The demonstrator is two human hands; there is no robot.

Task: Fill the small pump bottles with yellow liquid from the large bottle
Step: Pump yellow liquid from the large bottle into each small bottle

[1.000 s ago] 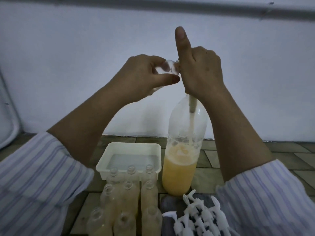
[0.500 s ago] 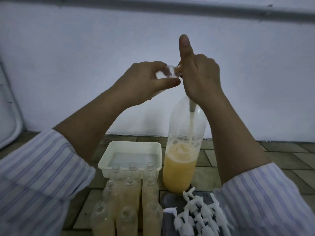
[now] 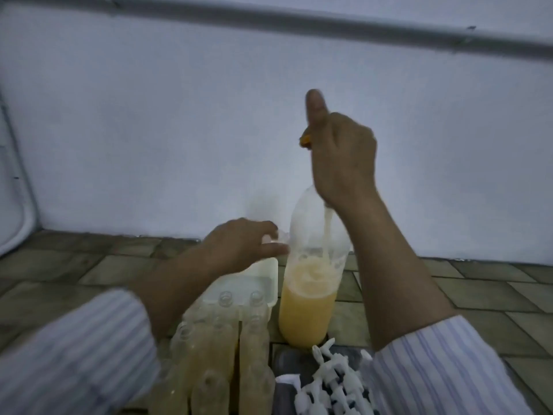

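Note:
The large clear bottle (image 3: 309, 307) stands on the tiled surface, roughly a third full of yellow liquid. My right hand (image 3: 341, 157) grips the pump fitted on its neck, thumb pointing up, and an orange spout (image 3: 305, 141) sticks out to the left of the fist. A tube runs down inside the bottle. My left hand (image 3: 239, 247) is low beside the bottle, over the white tray (image 3: 270, 280), and pinches a small clear bottle (image 3: 279, 236) that is blurred. Several small open bottles (image 3: 215, 339) with yellowish liquid stand in rows in front of the tray.
A heap of white pump heads (image 3: 329, 381) lies on a dark sheet at the lower right. A white wall rises just behind the tiled surface, with a grey pipe (image 3: 299, 22) across its top. A white rounded object (image 3: 15, 211) leans at the far left.
My left hand has dropped with the small bottle from the spout down to beside the tray. My right hand stays on the pump, and the orange spout is now uncovered.

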